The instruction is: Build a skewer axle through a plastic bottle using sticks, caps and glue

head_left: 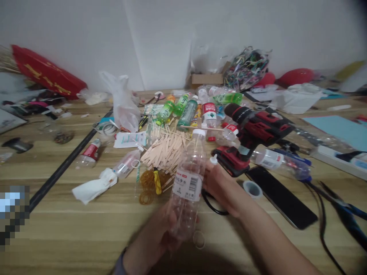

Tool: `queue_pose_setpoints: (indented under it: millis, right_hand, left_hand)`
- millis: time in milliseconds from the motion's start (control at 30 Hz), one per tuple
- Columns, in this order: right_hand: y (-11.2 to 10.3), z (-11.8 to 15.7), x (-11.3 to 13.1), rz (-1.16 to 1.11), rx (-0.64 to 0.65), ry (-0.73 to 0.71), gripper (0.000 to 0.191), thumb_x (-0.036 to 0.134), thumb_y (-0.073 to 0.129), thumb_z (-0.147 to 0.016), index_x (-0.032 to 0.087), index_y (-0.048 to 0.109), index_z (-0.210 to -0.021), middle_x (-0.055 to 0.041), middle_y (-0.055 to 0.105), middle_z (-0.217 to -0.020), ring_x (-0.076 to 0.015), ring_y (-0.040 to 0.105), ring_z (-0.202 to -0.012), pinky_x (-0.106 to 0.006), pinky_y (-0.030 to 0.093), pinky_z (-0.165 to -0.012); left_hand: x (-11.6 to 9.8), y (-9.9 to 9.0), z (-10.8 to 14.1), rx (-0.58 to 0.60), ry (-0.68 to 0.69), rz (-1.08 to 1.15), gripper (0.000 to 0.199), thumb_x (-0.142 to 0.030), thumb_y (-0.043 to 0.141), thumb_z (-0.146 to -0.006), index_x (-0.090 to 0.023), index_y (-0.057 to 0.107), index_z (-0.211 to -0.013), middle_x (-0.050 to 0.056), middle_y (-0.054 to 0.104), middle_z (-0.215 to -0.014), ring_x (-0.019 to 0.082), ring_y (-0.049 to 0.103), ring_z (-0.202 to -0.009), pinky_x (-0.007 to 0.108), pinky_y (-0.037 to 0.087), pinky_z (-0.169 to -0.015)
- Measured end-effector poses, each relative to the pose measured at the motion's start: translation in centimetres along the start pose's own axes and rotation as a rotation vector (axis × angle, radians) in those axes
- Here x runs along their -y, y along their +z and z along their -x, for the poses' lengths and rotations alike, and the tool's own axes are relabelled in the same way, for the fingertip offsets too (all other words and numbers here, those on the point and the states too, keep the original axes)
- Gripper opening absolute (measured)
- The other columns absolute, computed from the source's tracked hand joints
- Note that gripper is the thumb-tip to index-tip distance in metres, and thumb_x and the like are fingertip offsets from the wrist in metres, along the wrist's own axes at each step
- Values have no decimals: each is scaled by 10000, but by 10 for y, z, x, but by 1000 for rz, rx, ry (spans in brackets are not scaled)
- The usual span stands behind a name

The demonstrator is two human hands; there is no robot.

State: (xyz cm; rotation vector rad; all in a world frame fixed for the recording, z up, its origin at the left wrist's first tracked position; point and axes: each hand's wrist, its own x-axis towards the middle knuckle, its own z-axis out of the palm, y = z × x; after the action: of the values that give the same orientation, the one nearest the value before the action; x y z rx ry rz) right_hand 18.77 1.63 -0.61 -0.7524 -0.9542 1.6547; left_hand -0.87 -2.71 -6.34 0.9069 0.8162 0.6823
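Observation:
A clear plastic water bottle (187,187) with a white label and white cap is held upright, leaning slightly away, over the near part of the table. My left hand (159,229) is wrapped round its lower part. Higher up, my right hand (220,185) lies against the bottle's right side, closed, its fingertips partly hidden behind it. A small white nozzle tip (213,159) shows just above the right hand; I cannot tell whether it is held. Thin wooden sticks (200,126) cross at the bottle's cap; whether they are attached is unclear.
Behind the bottle lies a heap of wooden craft sticks (168,147), with rubber bands (149,183) nearer. A red-black cordless drill (255,130), a phone (282,196) and a tape roll (252,189) are on the right. Several drink bottles (187,110) lie farther back. A black rod (65,164) crosses the left.

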Motion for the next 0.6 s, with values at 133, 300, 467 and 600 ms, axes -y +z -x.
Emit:
queue_pose_setpoints:
  millis: [133,300,467,600]
  right_hand:
    - [1,21,-17,121,26,57,459,501,755,-831,258,707,-1217,-84,726,-1243,-255,682,-1092,-411,486,-995]
    - [2,45,-32,708,-373,-127,323,461,757,-791,277,751,-1056,-80,750,-1141,-308,655,-1090,-459,485,-951]
    - [17,63,-46,892,-147,32,230,445,628,-842,245,690,-748,-31,686,-686,-202,599,-634,-295,409,-554]
    - [25,62,-56,841,8,192,181,344,589,-794,215,607,-668,12,573,-609,-147,464,-579,-275,312,-546]
  left_hand:
    - [-12,2,4,-17,-51,260,705,-733,746,-672,-250,696,-1182,67,734,-984,127,628,-670,142,332,-442]
    - [-18,7,0,-115,-49,380,592,-582,776,-731,-266,661,-1219,55,729,-1029,59,480,-548,144,333,-469]
    - [-21,18,-9,-235,114,387,541,-604,723,-766,-202,633,-1118,63,694,-1019,61,398,-523,195,342,-479]
    - [-23,31,-15,-249,93,386,647,-622,769,-714,-198,586,-1169,1,623,-841,62,373,-513,201,326,-475]
